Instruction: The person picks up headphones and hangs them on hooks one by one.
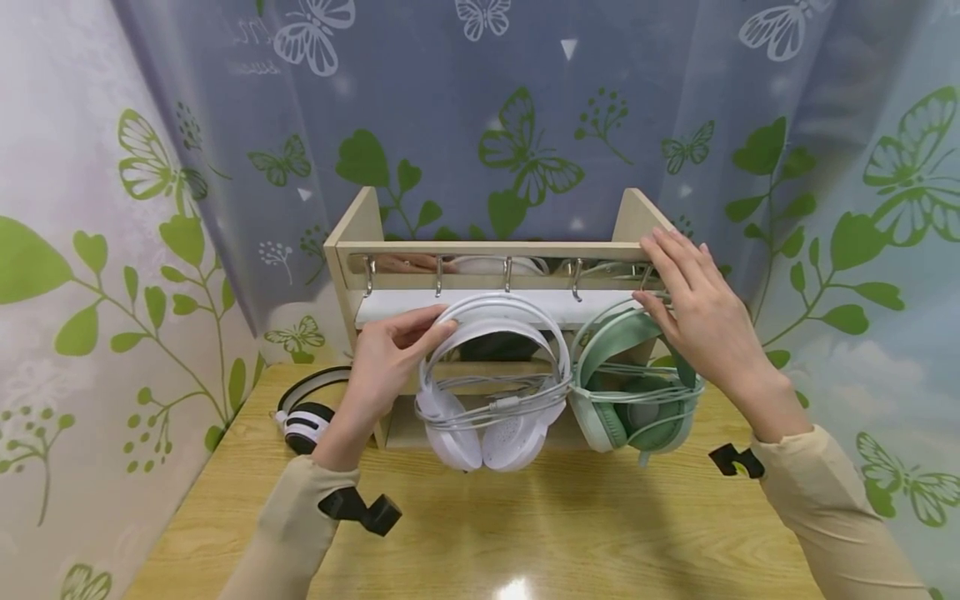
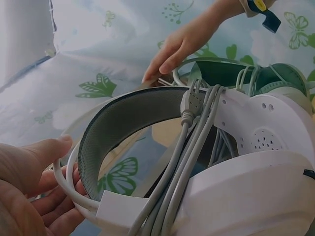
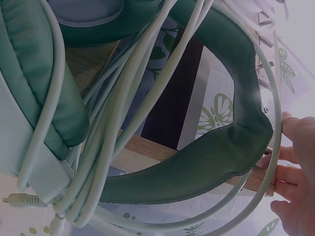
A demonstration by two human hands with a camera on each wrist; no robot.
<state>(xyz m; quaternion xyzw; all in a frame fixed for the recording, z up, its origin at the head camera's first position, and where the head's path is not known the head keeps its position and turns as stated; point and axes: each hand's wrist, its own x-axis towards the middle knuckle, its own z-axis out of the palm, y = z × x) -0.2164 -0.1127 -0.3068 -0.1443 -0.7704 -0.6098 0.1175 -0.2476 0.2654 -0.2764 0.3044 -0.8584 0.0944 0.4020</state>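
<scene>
White headphones (image 1: 444, 425), their grey cable wound round the earcups, stand upright in front of the wooden rack (image 1: 487, 247). My left hand (image 1: 386, 358) pinches the upper left of their headband between thumb and fingers; in the left wrist view the thumb lies over the outer band (image 2: 74, 189). Whether the band touches a hook cannot be told. Green headphones (image 1: 660, 408), also wrapped in cable, hang at the rack's right end. My right hand (image 1: 701, 317) rests on the rack's top right corner with fingers extended, its thumb close to the green headband (image 3: 197, 182).
A row of metal hooks (image 1: 438, 275) runs along the rack's front rail. Black-and-white headphones (image 1: 303, 425) lie on the wooden table (image 1: 517, 517) to the left of the rack. Patterned curtains (image 1: 450, 108) enclose the back and sides.
</scene>
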